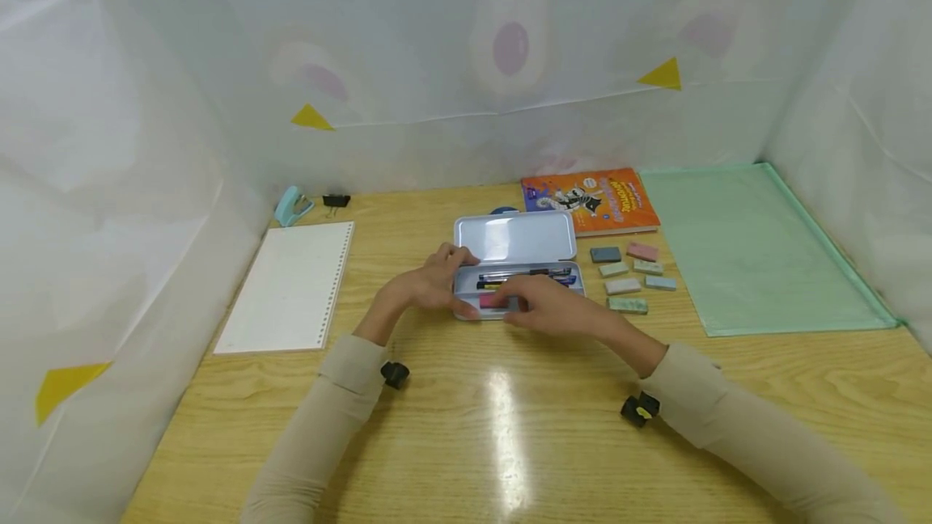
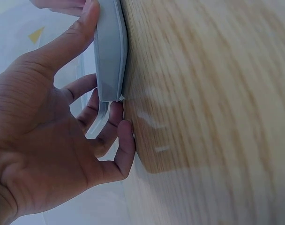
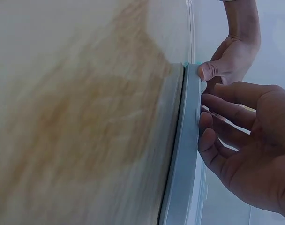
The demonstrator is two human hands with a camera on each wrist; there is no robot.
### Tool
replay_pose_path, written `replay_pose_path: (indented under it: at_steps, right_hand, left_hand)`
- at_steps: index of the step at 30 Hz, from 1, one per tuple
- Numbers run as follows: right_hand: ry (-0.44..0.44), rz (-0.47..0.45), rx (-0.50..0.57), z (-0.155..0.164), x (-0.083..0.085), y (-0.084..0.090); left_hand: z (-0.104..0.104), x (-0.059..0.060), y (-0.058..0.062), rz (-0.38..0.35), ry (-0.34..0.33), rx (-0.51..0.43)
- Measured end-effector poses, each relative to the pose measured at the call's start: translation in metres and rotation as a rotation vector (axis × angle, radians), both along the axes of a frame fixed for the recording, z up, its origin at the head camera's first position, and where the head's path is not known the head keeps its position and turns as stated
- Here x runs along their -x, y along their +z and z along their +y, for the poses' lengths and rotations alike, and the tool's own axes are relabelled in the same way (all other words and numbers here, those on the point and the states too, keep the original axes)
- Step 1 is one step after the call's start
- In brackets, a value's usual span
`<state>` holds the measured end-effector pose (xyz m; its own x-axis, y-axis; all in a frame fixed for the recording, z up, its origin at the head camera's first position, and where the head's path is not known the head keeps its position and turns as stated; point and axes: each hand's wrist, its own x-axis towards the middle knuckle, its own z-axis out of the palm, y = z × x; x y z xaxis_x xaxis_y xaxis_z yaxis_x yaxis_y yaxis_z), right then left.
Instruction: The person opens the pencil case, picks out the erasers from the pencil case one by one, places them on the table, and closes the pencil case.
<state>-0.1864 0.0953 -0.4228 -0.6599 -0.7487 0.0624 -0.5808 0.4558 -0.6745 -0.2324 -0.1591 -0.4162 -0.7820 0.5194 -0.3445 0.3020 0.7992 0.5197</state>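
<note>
An open grey metal pencil case (image 1: 564,272) lies mid-table, lid (image 1: 514,237) folded back, with pens (image 1: 527,274) in its tray. My left hand (image 1: 437,281) grips the tray's left end; in the left wrist view the thumb lies along the case's (image 2: 110,51) edge and the left hand's (image 2: 48,140) fingers curl round the other side. My right hand (image 1: 546,307) reaches over the front rim, its loosely bent fingers (image 3: 217,122) at the case's (image 3: 182,154) edge. A pink eraser (image 1: 492,302) lies in the tray under those fingertips.
Several pastel erasers (image 1: 630,277) lie just right of the case. Behind them is an orange book (image 1: 593,200), and a green folder (image 1: 757,249) to the right. A white loose-leaf pad (image 1: 291,285), blue stapler (image 1: 291,204) and black binder clip (image 1: 336,200) lie left. White sheeting walls surround the wooden table (image 1: 502,427).
</note>
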Motion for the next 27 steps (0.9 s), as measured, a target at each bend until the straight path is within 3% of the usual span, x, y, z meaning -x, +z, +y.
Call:
replay_pose_path:
  at_steps: [6, 15, 27]
  right_hand:
    - [-0.011, 0.007, -0.011, -0.001, -0.003, 0.003]
    - [-0.092, -0.005, -0.036, -0.002, -0.002, 0.005]
    - [-0.146, 0.080, 0.006, -0.017, 0.000, -0.003]
  left_hand:
    - [0.000, 0.002, -0.003, 0.001, 0.010, 0.008]
    - [0.002, -0.004, 0.006, 0.008, 0.010, -0.004]
    - [0.002, -0.005, 0.006, 0.005, 0.004, -0.028]
